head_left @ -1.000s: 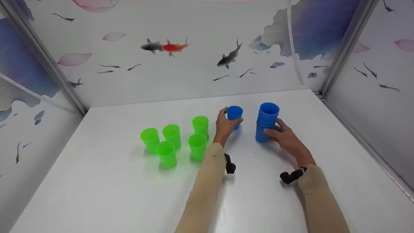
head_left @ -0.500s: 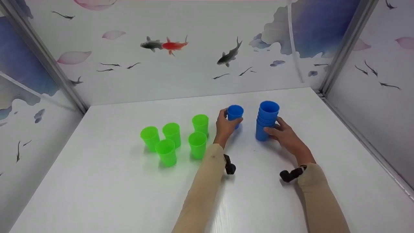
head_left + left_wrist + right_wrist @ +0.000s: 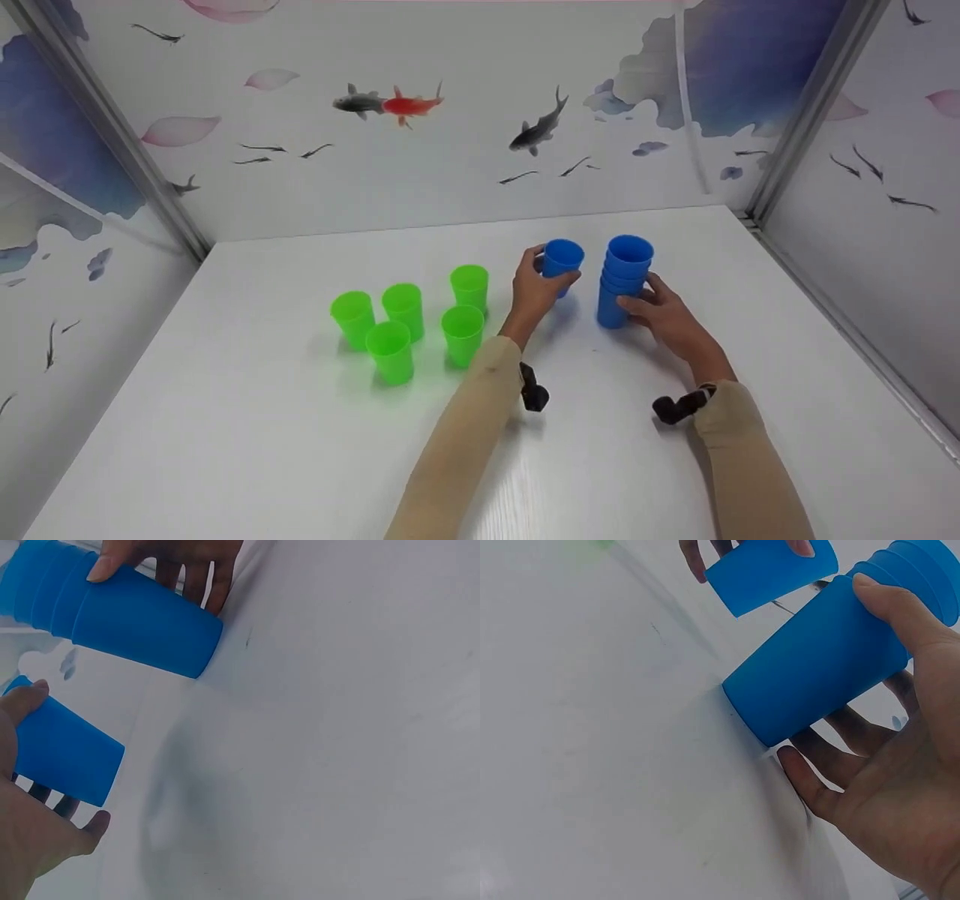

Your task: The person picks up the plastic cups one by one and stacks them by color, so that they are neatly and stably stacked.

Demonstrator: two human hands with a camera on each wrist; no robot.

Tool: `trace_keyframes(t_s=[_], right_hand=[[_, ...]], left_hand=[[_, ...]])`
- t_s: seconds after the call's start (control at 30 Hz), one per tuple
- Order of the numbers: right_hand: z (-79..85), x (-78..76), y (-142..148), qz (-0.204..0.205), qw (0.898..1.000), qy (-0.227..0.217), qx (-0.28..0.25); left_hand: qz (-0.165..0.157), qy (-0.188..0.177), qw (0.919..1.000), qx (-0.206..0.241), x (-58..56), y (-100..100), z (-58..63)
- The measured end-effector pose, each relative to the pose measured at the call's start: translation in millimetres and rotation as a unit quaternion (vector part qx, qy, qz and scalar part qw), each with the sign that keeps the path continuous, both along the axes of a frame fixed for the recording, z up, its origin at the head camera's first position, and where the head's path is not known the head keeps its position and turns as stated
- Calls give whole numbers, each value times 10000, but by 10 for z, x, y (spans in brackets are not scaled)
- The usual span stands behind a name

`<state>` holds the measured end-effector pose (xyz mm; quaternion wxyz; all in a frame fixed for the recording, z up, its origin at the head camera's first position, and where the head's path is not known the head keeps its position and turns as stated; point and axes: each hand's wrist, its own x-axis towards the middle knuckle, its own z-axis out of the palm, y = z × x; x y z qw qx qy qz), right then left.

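Note:
A single blue cup is gripped near its rim by my left hand, thumb on the near side and fingers behind. The left wrist view shows this cup raised, its base apart from the table. Just to its right, a stack of several nested blue cups stands upright on the table. My right hand holds the stack's lowest cup, thumb across the front and fingers curled behind it. A narrow gap separates the single cup from the stack.
Several green cups stand upright, mouths up, left of my left arm; the nearest are one green cup and another. A patterned wall closes off the back of the white table, with side walls left and right.
My left hand has lifted the single blue cup slightly and shifted it right, closer to the stack. My right hand keeps its hold on the stack, which stays in place.

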<state>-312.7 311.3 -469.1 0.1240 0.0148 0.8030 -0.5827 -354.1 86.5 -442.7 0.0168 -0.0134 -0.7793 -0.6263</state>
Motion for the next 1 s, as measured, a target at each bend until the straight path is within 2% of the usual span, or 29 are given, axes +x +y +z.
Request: trace_keyframes(t_s=[0.27,0.47,1.0], right_hand=[[-4,4,-3,36,10000,62,-3],[11,1,-22,45,9999,82,-98],[1,-21,-14,-1,10000,-7,-98]], left_hand=[[-94,17,9998,156,83,6,103],[-254,215,9992,240,146,4,220],[-392,443,9980,203,210,-33,547]])
